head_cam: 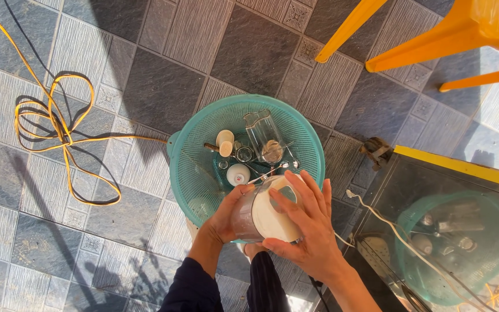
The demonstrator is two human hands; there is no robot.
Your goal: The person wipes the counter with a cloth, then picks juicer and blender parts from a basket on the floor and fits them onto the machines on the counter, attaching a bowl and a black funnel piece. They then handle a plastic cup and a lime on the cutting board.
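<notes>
My left hand (223, 216) and my right hand (310, 225) together hold a clear blender jar with a white base (261, 216), tipped on its side over the near rim of a teal mesh basket (194, 179). The left hand grips the jar's clear body. The right hand's fingers are spread over the white base. Inside the basket lie a clear glass pitcher (264, 136), a small white cup (238, 173), round lids and metal spoons.
A yellow cable (59, 127) coils on the grey tiled floor to the left. Orange plastic chair legs (434, 40) stand at the upper right. A glass-topped cabinet with a yellow edge (463, 167) at the right reflects the basket; a white cord (376, 216) runs across it.
</notes>
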